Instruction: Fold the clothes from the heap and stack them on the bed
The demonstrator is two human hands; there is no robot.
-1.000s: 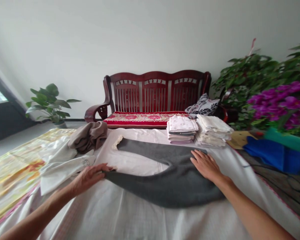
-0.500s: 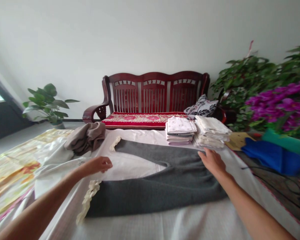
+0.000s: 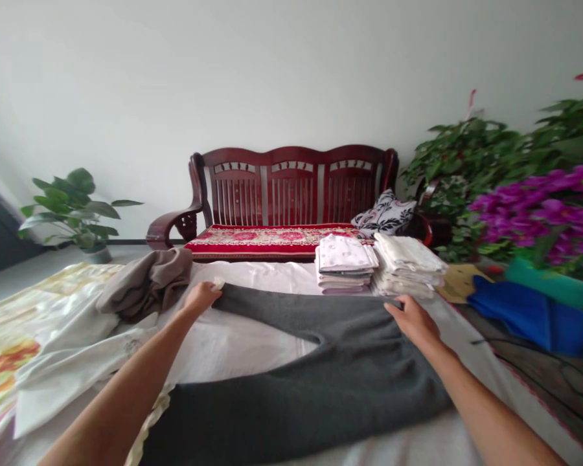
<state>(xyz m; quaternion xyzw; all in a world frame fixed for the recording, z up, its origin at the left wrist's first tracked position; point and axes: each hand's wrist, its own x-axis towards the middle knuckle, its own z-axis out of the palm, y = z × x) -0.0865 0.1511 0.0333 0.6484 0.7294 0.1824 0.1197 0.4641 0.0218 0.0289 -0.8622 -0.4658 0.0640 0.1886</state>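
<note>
Dark grey trousers (image 3: 301, 401) with cream lace cuffs lie spread sideways over a white cloth. My left hand (image 3: 204, 296) is closed on the lace cuff of the far leg. My right hand (image 3: 412, 318) pinches the far edge of the trousers at the waist end. Between the two hands the far leg runs almost straight. The near leg's lace cuff (image 3: 148, 424) is partly covered by my left forearm.
Two stacks of folded cloth, one patterned white (image 3: 346, 254) and one cream (image 3: 408, 255), stand behind my right hand. A crumpled brown garment (image 3: 148, 285) lies at left. Beyond is a wooden bench (image 3: 291, 194); blue fabric (image 3: 529, 314) and purple flowers (image 3: 548, 210) are at right.
My left hand has moved away from me and closed on the far leg's cuff. My right hand now grips the waist edge. The view has shifted slightly.
</note>
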